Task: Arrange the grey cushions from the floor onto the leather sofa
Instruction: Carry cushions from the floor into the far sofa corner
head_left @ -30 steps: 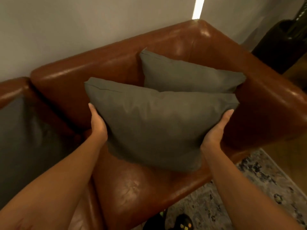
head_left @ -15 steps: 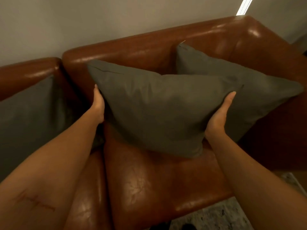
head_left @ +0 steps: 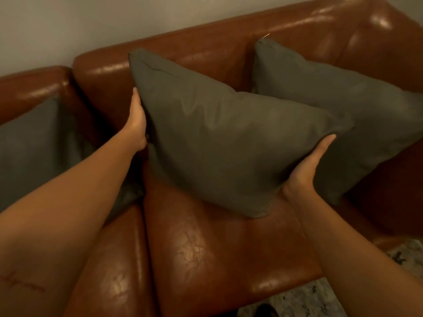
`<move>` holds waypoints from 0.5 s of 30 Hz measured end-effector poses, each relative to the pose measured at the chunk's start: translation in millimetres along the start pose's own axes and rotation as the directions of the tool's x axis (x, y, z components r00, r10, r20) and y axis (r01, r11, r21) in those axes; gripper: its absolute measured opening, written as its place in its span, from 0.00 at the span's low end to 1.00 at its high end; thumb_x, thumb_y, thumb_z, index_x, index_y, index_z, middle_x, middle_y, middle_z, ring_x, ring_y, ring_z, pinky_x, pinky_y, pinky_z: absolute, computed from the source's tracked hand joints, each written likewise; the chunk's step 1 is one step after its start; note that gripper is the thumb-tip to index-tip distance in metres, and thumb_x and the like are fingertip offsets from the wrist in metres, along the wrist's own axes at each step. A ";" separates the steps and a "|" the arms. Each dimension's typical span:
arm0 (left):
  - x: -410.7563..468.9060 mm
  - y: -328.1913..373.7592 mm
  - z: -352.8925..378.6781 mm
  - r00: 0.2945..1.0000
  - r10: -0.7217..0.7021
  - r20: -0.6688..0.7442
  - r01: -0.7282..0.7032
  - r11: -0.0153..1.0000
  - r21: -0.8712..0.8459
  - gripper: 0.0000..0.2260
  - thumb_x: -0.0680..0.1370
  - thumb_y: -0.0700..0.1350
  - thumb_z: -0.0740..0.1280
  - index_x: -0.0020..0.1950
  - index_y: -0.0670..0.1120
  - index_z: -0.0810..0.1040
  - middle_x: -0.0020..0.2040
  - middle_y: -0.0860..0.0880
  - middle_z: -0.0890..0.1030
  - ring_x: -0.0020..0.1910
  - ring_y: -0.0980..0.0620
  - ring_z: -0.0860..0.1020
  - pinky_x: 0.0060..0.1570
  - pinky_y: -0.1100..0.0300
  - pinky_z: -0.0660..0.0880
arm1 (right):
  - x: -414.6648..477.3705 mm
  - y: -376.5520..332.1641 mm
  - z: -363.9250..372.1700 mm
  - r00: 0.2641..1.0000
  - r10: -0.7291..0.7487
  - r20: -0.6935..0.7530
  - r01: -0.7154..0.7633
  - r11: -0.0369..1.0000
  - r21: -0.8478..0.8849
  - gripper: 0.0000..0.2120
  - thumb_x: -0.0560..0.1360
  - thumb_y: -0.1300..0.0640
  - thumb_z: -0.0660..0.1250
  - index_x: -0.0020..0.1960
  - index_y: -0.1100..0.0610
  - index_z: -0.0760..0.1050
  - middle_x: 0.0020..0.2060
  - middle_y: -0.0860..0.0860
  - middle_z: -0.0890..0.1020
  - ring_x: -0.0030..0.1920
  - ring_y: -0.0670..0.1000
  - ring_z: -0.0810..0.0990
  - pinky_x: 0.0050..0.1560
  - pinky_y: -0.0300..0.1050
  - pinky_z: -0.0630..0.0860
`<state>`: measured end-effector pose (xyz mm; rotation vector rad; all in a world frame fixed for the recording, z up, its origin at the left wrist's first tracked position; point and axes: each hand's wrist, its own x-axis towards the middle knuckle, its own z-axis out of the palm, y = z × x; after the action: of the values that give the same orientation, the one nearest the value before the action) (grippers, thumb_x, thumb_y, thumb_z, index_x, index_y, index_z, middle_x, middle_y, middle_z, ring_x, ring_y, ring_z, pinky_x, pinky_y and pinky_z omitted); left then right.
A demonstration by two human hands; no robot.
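Observation:
A grey cushion stands tilted on the seat of the brown leather sofa, leaning toward the backrest. My left hand presses flat against its left edge with straight fingers. At the cushion's lower right edge, my right hand grips it, thumb in front and fingers hidden behind. A second grey cushion leans in the sofa's right corner, partly behind the first. A third grey cushion rests on the left seat, partly hidden by my left forearm.
A pale wall rises right behind the sofa back. The sofa's right armrest closes off the corner. A patterned rug lies on the floor in front of the sofa at the lower right.
The cushion between my hands has moved left and down onto the middle seat, away from the corner cushion. My view has shifted left, so the third cushion shows more.

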<state>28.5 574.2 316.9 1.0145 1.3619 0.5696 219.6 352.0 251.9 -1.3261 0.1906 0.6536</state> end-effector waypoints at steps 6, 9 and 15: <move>10.4 -19.7 -7.4 0.999 -0.048 -0.001 0.048 0.996 0.070 0.34 0.76 0.70 0.41 0.74 0.53 0.64 0.73 0.49 0.68 0.72 0.45 0.66 0.72 0.45 0.61 | 20.4 27.2 0.3 0.997 0.067 0.026 -0.064 0.994 -0.087 0.56 0.52 0.14 0.57 0.73 0.43 0.64 0.67 0.43 0.74 0.67 0.50 0.72 0.71 0.55 0.65; 13.0 -23.1 -7.8 0.999 -0.053 -0.005 0.053 0.996 0.076 0.34 0.76 0.69 0.40 0.75 0.53 0.63 0.74 0.49 0.67 0.72 0.45 0.65 0.71 0.46 0.62 | 23.4 26.1 2.9 0.995 0.094 0.020 -0.090 0.984 -0.156 0.59 0.51 0.13 0.52 0.75 0.43 0.60 0.71 0.45 0.71 0.70 0.51 0.69 0.72 0.57 0.63; 14.6 -16.8 -16.0 0.998 -0.042 -0.056 0.046 0.996 0.074 0.32 0.78 0.66 0.40 0.75 0.52 0.62 0.73 0.48 0.67 0.72 0.45 0.66 0.67 0.47 0.64 | 14.5 18.6 15.0 0.994 0.067 0.085 -0.049 0.978 -0.204 0.55 0.51 0.14 0.53 0.73 0.40 0.65 0.68 0.43 0.73 0.68 0.49 0.71 0.71 0.55 0.65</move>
<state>12.0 582.4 296.6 1.0334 1.4597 0.5200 217.8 372.6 233.2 -1.4860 0.0907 0.7980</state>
